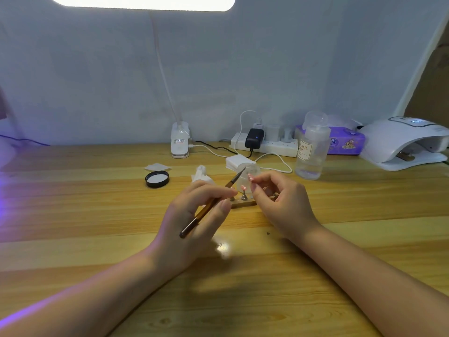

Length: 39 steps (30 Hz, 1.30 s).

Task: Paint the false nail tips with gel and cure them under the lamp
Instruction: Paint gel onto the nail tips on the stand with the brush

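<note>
My left hand grips a brown gel brush, its dark tip pointing up and right. My right hand pinches a small stand topped with a pink nail tip, held up close to the brush tip. Between my hands a wooden holder lies on the table, and another pink nail tip stands on it on a metal stand. A small clear jar stands just behind the holder, partly hidden by my fingers. The white curing lamp sits at the far right.
A black jar lid and a crumpled wipe lie left of the holder. A stack of white pads, a clear pump bottle, a power strip, a purple tissue pack and a desk lamp clip line the back.
</note>
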Tool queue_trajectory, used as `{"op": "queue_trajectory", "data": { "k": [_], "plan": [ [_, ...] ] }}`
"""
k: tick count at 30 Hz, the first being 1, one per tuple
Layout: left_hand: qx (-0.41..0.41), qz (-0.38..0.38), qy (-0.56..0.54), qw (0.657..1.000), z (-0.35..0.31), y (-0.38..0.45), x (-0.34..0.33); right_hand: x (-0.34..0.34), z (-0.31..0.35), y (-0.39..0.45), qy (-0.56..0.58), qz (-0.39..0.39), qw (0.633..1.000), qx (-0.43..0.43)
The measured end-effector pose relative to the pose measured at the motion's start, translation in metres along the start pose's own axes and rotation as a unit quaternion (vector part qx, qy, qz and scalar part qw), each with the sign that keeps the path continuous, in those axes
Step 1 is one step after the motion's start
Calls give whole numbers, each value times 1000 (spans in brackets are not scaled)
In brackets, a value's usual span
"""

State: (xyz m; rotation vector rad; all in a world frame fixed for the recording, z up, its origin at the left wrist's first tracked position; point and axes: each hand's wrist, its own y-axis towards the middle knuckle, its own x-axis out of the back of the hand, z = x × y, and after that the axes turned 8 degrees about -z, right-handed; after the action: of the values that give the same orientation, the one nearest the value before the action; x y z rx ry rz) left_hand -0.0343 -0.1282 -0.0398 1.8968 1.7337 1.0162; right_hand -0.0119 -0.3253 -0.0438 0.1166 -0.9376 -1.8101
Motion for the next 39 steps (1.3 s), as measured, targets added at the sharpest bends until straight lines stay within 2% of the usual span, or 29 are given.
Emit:
{"op": "queue_trajectory", "data": {
  "k": [11, 17, 23, 29, 35, 39],
  "plan": [
    [32, -18, -29, 999, -1, -5, -3, 0, 0, 0, 0, -3, 1000, 17],
    [22, -5, -19, 1000, -5, -5, -2, 1, -2, 1, -15, -4, 1000, 19],
    [7, -36, 6, 999, -6, -5, -1, 0, -3, 1, -21, -3, 1000, 10],
    [22, -18, 13, 1000, -5, -4, -2, 0, -1, 1, -12, -3, 1000, 13],
    [21, -49, 1, 999, -5, -3, -1, 0, 0, 0, -5, 1, 1000, 13],
    [35, -39, 19, 998, -5, -4, -2, 0, 0, 0, -3, 0, 1000, 12]
  ]
}}
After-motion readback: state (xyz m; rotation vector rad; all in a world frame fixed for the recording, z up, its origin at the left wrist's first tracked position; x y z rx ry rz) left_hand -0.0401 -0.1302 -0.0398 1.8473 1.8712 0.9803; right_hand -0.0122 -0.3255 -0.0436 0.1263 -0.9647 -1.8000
